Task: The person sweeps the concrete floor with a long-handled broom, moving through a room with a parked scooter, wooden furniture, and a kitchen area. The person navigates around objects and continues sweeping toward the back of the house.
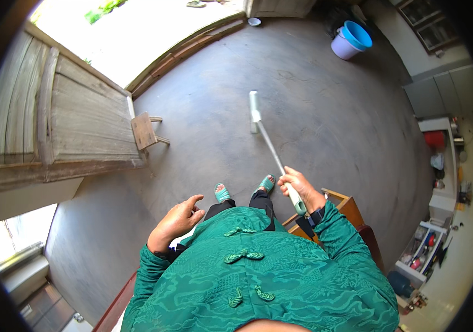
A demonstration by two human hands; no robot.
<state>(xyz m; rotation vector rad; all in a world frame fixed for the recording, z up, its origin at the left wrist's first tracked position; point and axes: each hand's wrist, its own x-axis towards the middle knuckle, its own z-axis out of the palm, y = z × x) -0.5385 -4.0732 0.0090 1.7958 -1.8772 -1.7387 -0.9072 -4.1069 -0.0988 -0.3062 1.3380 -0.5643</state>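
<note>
My right hand [300, 189] grips the pale handle of a long-handled cleaning tool [271, 143], probably a squeegee or brush. Its thin metal shaft reaches forward over the concrete floor [207, 103]. The bar-shaped white and pale green head [254, 103] points away from me and is slightly blurred; whether it touches the floor I cannot tell. My left hand [180, 220] holds nothing, its fingers apart, in front of the green jacket [244, 265]. Beyond my lap, two feet in green sandals [222, 193] are on the floor.
A small wooden stool [144, 130] stands by the open wooden door [91, 112] at left. Ahead is a raised doorway sill [186, 52]. A blue basin sits in a lilac bucket [342, 45] at far right. A wooden drawer-like piece [348, 211] is beside my right arm; shelves [423, 249] line the right.
</note>
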